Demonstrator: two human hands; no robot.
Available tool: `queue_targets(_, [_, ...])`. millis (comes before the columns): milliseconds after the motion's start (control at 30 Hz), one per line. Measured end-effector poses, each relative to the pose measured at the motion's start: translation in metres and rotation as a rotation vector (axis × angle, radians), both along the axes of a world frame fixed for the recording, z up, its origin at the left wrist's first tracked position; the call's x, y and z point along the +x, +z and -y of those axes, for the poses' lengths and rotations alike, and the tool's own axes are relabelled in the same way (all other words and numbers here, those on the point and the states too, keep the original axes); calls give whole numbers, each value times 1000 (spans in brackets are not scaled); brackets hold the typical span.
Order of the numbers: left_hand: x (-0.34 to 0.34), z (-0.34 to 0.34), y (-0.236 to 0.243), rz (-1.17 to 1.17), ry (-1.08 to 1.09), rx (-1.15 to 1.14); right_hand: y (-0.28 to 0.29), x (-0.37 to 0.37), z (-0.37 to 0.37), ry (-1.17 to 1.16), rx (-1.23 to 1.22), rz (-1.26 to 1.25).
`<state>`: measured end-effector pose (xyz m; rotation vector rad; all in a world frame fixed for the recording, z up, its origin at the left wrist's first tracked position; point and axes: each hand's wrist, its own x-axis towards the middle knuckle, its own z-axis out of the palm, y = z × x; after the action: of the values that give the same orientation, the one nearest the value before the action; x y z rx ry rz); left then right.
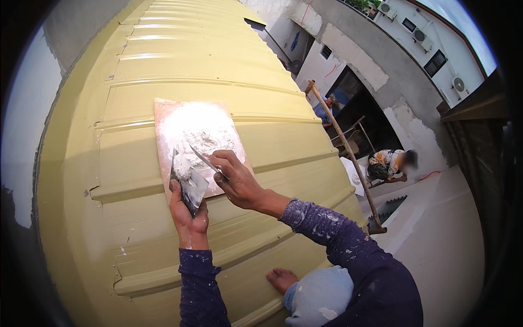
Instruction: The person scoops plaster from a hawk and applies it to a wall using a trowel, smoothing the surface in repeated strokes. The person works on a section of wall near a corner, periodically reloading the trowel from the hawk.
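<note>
White, thick, pasty compound (218,136) is lying spread over a pinkish-tan, four-sided flat board (162,128) and clinging in a lump to a broad, grey metal blade (193,192); the left hand (190,219) is clasping that blade's lower part, thumb and fingers partly curled; the right hand (238,181) is gripping a second, thin grey metal blade (204,159), fingers bent; the board is resting on a yellow, ribbed metal roof (128,218).
</note>
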<state>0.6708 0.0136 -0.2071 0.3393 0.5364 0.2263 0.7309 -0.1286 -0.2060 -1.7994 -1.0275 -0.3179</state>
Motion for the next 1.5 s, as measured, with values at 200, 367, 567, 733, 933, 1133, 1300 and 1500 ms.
queue_targets(200, [5,-8,6,-18,-21,-8,-1,1,2,9,-83,178])
queue_targets(367, [-19,-26,12,35,-106,15,0,35,25,-80,-83,-350])
queue_targets(567, [-50,5,10,94,-336,67,29,63,12,86,682,-1430])
queue_targets(733, [-52,33,13,91,-402,93,7,28,-20,12,640,-1420])
queue_targets(933, [-81,-25,19,134,-279,104,6,-20,10,96,-136,-992])
queue_targets(1133, [-142,-66,59,115,-120,74,27,-1,3,243,65,-1434])
queue_targets(1300, [-193,-106,110,147,140,315,89,-18,-29,634,56,-1138])
queue_targets(1500, [-243,-116,161,-63,567,665,211,-71,-92,763,-423,482])
